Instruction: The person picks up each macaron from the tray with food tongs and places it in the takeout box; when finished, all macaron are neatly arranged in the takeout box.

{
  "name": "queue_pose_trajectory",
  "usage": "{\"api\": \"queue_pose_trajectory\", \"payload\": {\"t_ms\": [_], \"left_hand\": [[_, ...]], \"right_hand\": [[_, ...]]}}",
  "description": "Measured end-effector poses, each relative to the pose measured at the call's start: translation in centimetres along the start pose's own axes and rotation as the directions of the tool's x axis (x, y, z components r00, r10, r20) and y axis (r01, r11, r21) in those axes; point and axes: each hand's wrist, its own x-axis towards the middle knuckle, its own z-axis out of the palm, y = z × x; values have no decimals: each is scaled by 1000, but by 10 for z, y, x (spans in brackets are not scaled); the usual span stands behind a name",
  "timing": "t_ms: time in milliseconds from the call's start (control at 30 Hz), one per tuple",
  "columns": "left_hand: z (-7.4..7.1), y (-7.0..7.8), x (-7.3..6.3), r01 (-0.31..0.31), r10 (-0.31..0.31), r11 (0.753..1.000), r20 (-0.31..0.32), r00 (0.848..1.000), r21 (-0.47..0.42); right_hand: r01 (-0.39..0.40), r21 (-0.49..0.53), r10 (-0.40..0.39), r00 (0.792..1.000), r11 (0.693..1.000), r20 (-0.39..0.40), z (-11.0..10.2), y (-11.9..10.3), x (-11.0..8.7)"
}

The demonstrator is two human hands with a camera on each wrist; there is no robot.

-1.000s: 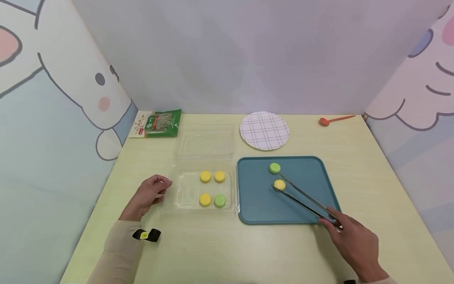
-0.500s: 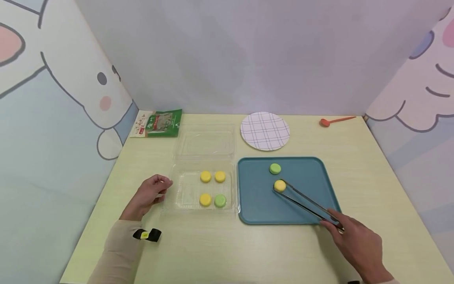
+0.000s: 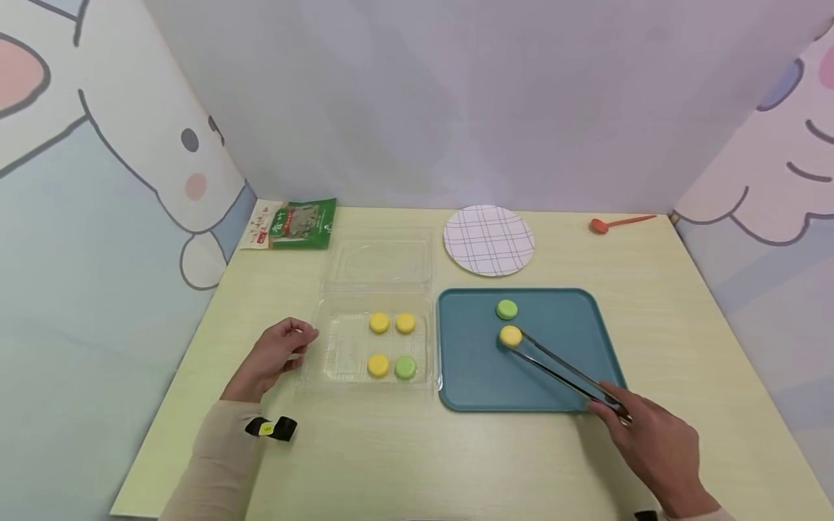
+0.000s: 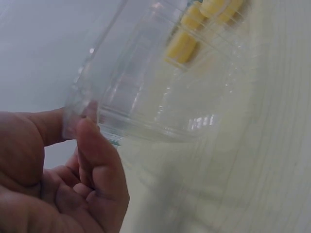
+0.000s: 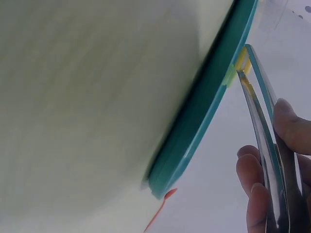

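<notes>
My right hand (image 3: 651, 441) grips metal tongs (image 3: 560, 378) over the blue tray (image 3: 469, 383). Between the tong tips is a yellow macaron (image 3: 511, 336); the right wrist view also shows the tongs (image 5: 262, 121) closed on it. A green macaron (image 3: 507, 310) lies on the tray just behind. My left hand (image 3: 276, 354) pinches the left rim of an opened clear plastic box (image 3: 339, 347), as the left wrist view shows with thumb and finger on the plastic (image 4: 141, 111). Inside the box sit several yellow macarons (image 3: 378, 365) and a green one at front right.
The box's clear lid (image 3: 378, 260) lies folded back behind it. A green and white food packet (image 3: 293, 224) is at the back left. Behind the tray are a checked round plate (image 3: 489, 240) and a red spoon (image 3: 599, 226). Walls enclose the table on three sides.
The tong tips have closed around the yellow macaron, and it has shifted slightly left and away from me. My left hand stays at the box's rim.
</notes>
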Motion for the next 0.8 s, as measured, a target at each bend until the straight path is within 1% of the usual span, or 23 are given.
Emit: {"api": "queue_pose_trajectory", "payload": {"t_ms": [233, 533, 800], "left_hand": [[0, 0, 0, -3, 3, 1000, 11, 1000, -8], [0, 0, 1, 9, -8, 1000, 17, 1000, -22], [0, 2, -2, -5, 5, 1000, 12, 1000, -16]], "right_hand": [[42, 26, -41, 999, 999, -23, 3, -8, 11], [100, 47, -99, 995, 994, -23, 9, -20, 24], [153, 75, -151, 988, 985, -35, 11, -30, 41]]}}
